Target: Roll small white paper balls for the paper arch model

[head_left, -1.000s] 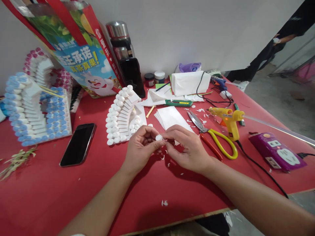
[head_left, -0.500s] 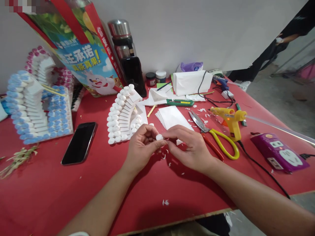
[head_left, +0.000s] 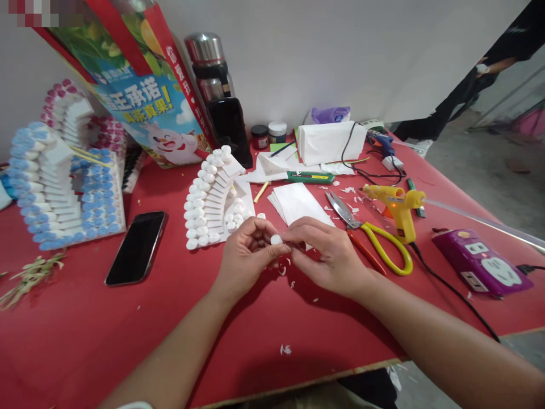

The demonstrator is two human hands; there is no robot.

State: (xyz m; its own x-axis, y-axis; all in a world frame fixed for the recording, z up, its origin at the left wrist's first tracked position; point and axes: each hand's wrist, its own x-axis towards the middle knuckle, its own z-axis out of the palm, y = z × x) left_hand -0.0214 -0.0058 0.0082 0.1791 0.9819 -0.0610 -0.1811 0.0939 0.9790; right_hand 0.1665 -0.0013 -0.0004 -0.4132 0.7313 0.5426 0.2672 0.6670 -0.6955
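Observation:
Between my two hands is a small white paper roll [head_left: 276, 240] with a round, flat end facing up. My left hand [head_left: 251, 250] pinches it between thumb and curled fingers. My right hand [head_left: 326, 255] has its thumb and fingertips closed at the roll's right side; part of the roll is hidden by the fingers. Just behind my left hand stands a white curved staircase model [head_left: 216, 199], edged with similar white rolls. A stack of white paper sheets [head_left: 298, 203] lies behind my right hand. Paper scraps [head_left: 285, 350] are scattered on the red table [head_left: 255, 318].
At right are scissors [head_left: 385, 250], a yellow glue gun [head_left: 398, 207] and a purple power strip [head_left: 481, 264] with cords. A phone [head_left: 136, 248] and a blue-and-white model [head_left: 63, 187] lie left. Behind stand a bag [head_left: 149, 108], a flask [head_left: 206, 51] and a green cutter [head_left: 310, 178]. Another person [head_left: 489, 68] is far right.
Both hands stay nearly in place around the white paper roll, with only slight finger movement. The whole view has shifted very slightly.

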